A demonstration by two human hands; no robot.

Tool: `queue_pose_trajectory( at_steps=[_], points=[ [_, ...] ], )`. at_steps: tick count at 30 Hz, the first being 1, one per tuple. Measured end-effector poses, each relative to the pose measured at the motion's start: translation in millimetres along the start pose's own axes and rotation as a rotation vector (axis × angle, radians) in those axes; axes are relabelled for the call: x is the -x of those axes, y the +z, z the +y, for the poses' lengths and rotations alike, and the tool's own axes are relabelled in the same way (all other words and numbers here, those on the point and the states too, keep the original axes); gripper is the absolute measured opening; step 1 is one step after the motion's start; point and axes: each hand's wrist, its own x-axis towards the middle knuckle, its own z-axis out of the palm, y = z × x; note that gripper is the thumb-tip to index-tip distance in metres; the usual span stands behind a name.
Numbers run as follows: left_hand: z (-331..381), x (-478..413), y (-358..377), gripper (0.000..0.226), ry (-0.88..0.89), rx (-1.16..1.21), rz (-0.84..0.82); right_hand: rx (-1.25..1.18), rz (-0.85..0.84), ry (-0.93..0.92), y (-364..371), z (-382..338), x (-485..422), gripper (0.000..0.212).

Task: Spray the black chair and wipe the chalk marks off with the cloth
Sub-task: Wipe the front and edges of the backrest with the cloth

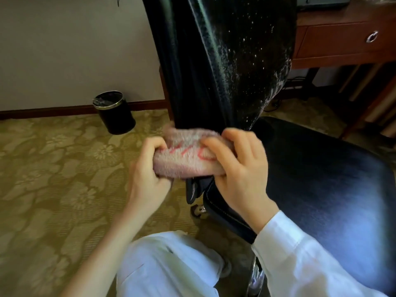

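**A:** Pink cloth [188, 162] bunched into a fat roll, long axis running left to right, held right at the foot of the black chair [203, 71] backrest. Red marking on the upper face, too blurred to read.

**B:** Held at both ends?

**A:** Yep. Left-hand grip [147, 174] curled round the left end, right-hand grip [240, 168] wrapped over the right end. Both clamped on the cloth, neither free.

**B:** And the marks?

**A:** Straight up from the roll. White specks [242, 58] scattered over the backrest, densest toward its right edge. Spray droplets or chalk, can't tell which. Seat [321, 179] off to the right, under the right wrist.

**B:** So an upward stroke next, probably?

**A:** Looks that way. Right-hand grip nearer the speckled side, so likely the one to carry the cloth up and press it flat. Probably worth opening the roll out first, just guessing. Waste bin [115, 112] and patterned carpet [53, 168] off to the left, wooden drawer [338, 39] behind the backrest, all well apart from the cloth.
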Motion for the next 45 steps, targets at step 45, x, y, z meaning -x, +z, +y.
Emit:
queue_pose_trajectory(
  at_steps=[45],
  points=[
    [-32.7,-15.4,-0.6,0.059,-0.012,0.062,-0.097,-0.066,0.033,0.294,51.2,-28.6,34.8,0.04]
  ],
)
